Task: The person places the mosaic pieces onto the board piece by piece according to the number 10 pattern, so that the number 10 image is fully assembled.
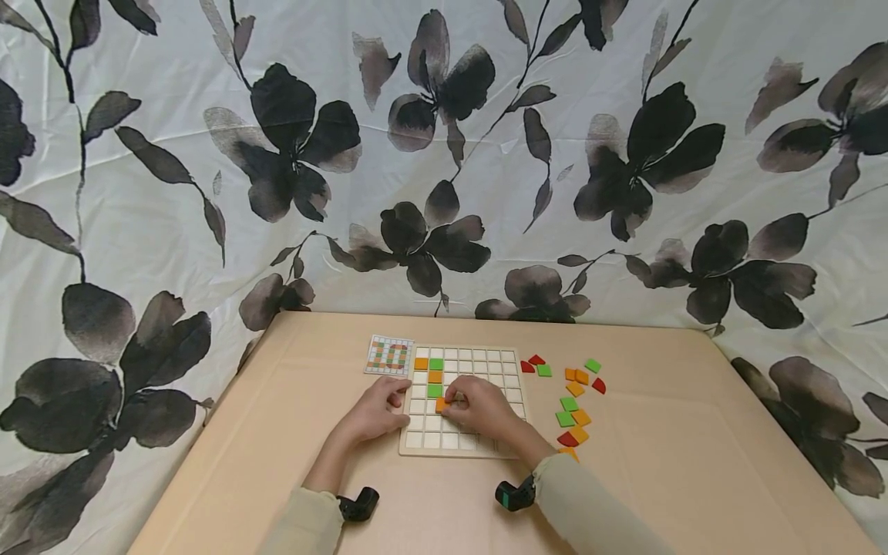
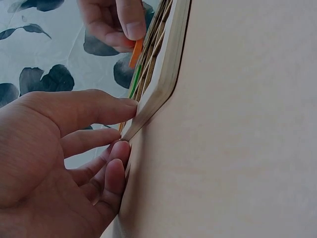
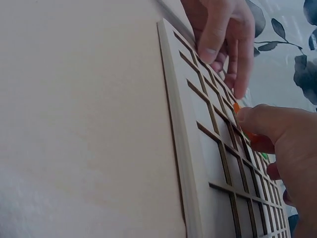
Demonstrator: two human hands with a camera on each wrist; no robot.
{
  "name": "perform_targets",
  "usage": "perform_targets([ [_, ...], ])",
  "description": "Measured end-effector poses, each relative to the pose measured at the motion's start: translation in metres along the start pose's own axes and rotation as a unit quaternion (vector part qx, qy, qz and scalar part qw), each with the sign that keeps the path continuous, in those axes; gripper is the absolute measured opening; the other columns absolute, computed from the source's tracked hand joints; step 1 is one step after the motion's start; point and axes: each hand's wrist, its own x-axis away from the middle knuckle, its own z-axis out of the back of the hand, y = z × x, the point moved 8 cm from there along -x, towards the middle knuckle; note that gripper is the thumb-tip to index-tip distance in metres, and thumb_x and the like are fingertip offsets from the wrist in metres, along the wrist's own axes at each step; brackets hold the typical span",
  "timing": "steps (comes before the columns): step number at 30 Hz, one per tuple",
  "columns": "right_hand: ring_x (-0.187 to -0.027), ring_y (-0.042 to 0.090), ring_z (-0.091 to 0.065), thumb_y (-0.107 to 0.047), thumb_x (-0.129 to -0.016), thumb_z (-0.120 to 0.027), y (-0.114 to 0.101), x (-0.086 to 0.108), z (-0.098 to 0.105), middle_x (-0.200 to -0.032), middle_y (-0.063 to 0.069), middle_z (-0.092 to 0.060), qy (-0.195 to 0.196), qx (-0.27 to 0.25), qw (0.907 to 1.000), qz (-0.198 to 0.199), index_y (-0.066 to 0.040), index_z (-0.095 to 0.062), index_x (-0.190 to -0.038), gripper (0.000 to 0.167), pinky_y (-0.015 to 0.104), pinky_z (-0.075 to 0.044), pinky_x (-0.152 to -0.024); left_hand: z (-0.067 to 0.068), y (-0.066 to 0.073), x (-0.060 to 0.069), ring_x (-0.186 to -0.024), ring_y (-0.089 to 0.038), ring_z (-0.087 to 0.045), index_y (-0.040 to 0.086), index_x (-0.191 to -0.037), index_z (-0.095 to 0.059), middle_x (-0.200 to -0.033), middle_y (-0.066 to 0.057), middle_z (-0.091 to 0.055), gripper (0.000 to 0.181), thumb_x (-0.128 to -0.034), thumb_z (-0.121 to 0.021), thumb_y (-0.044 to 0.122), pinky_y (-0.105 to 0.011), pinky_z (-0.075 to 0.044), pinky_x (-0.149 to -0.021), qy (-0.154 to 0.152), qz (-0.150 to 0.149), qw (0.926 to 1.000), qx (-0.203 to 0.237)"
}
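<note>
A pale wooden grid board [image 1: 461, 440] lies on the table, with several orange and green square tiles in its left columns. My right hand [image 1: 482, 406] is over the board's lower left part and pinches an orange tile [image 1: 440, 405] between thumb and fingertips. In the left wrist view that orange tile [image 2: 134, 55] is tilted up at the board's surface. My left hand [image 1: 375, 410] rests at the board's left side, thumb and fingers touching its edge. The right wrist view shows the left hand's thumb and forefinger [image 3: 241, 69] extended along that edge.
A small card [image 1: 388, 354] printed with a coloured grid pattern lies at the board's upper left corner. Right of the board are scattered loose pieces: green squares [image 1: 565, 418], orange pieces [image 1: 581, 417] and red rounded pieces [image 1: 599, 385]. A floral cloth [image 1: 527, 193] hangs behind the table.
</note>
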Motion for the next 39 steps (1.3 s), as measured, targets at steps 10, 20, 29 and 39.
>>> perform_targets([
  [10,-0.086,0.006,-0.057,-0.034,-0.083,-0.075,-0.012,-0.003,-0.009,-0.092,-0.011,-0.064,0.013,0.031,0.9991,0.026,-0.025,-0.067,-0.083,0.012,0.028,-0.05,-0.082,0.0,0.0,0.0,-0.09,-0.016,-0.047,0.003,-0.134,-0.054,-0.116,-0.01,-0.049,0.063,-0.0747,-0.076,0.002,-0.025,-0.039,-0.07,-0.001,-0.001,1.0,0.004],
  [20,-0.091,0.007,-0.058,-0.032,-0.086,-0.073,-0.016,-0.006,-0.015,-0.097,-0.01,-0.064,0.01,0.022,0.9993,0.029,-0.027,-0.065,-0.079,0.011,0.03,-0.05,-0.085,0.001,0.001,0.001,-0.09,-0.017,-0.047,0.002,-0.135,-0.053,-0.113,-0.01,-0.048,0.064,-0.0742,-0.076,0.001,-0.025,-0.039,-0.067,-0.001,-0.001,0.9999,0.011],
  [29,-0.091,0.008,-0.056,-0.032,-0.086,-0.073,-0.014,-0.005,-0.017,-0.101,-0.011,-0.061,-0.014,0.004,0.9997,0.018,-0.027,-0.067,-0.085,0.008,0.026,-0.048,-0.082,-0.001,-0.001,0.001,-0.09,-0.017,-0.048,0.001,-0.134,-0.054,-0.117,-0.011,-0.048,0.064,-0.0737,-0.076,0.001,-0.025,-0.039,-0.069,-0.003,-0.004,0.9999,0.01],
  [39,-0.081,0.011,-0.053,-0.03,-0.086,-0.072,-0.01,-0.003,-0.014,-0.102,-0.011,-0.061,-0.028,-0.039,0.9988,-0.002,-0.024,-0.071,-0.1,0.014,0.019,-0.043,-0.069,0.0,-0.001,0.0,-0.09,-0.017,-0.048,0.001,-0.134,-0.054,-0.118,-0.011,-0.048,0.064,-0.0738,-0.076,0.001,-0.025,-0.04,-0.068,-0.002,-0.003,0.9999,0.013],
])
